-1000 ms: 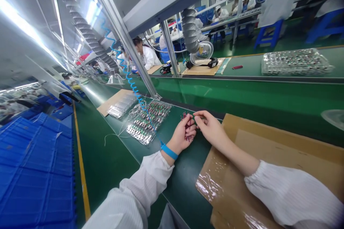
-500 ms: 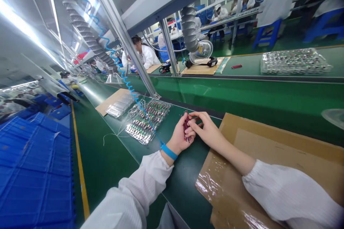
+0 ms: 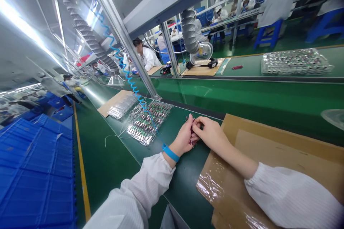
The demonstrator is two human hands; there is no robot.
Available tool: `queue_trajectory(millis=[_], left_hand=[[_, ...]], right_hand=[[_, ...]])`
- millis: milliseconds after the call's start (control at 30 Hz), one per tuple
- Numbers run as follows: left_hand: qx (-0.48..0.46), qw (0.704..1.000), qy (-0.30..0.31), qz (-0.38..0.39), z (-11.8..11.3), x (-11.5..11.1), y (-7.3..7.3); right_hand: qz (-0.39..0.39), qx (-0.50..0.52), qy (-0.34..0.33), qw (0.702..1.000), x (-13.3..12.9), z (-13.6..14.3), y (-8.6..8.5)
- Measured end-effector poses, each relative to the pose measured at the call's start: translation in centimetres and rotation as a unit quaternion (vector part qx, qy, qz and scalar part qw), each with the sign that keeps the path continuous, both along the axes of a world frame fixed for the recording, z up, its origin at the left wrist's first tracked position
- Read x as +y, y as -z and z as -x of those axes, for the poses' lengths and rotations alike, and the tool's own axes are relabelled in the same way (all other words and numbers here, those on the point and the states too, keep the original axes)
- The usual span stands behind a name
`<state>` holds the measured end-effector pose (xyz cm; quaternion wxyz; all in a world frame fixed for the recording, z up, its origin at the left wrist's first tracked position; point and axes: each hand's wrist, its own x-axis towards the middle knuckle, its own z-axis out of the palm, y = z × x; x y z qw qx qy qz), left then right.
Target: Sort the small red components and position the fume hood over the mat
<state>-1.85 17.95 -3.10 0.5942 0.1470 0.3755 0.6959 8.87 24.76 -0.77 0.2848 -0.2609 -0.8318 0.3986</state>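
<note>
My left hand (image 3: 184,136) is closed around a bundle of small dark red circuit boards (image 3: 192,142) with shiny metal ends. Most of the bundle is hidden by the fingers. A blue wrist strap (image 3: 171,153) with a coiled cord circles that wrist. My right hand (image 3: 211,131) meets the left one at the bundle, thumb and forefinger pinched together. What lies between those fingertips is hidden. Left of both hands, on the green bench (image 3: 185,175), rests a clear plastic tray (image 3: 146,134) filled with small metal and green parts, thin white wires heaped at its upper left.
Cardboard (image 3: 268,154) with shiny tape covers the bench at right. Further left lies another clear tray (image 3: 122,106). Across the channel are stacked filled trays (image 3: 295,61), a red piece (image 3: 237,67) and an extraction hose (image 3: 189,32). Blue crates (image 3: 34,175) stand left; co-workers sit beyond.
My right fingers have curled into a tighter pinch and moved down slightly against the bundle. Both hands appear a little further right as the view shifts slightly.
</note>
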Motion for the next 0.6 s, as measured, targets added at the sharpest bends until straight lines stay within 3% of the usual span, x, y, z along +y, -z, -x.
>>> queue_trajectory(millis=[200,333,500,600], left_hand=[[-0.025,0.999,-0.043,0.005,0.3,0.0,-0.2],[-0.064,0.995,-0.072,-0.011,0.7,-0.2,-0.8],[-0.095,0.994,-0.048,0.005,0.9,0.0,-0.9],[-0.101,0.994,-0.026,0.020,0.8,0.2,-0.8]], right_hand=[[0.022,0.028,-0.033,0.999,-0.7,-0.2,-0.6],[-0.012,0.081,-0.015,0.997,0.1,0.0,0.4],[-0.090,0.064,-0.152,0.982,0.7,0.2,3.0],[-0.099,0.034,-0.177,0.979,0.7,0.3,3.7]])
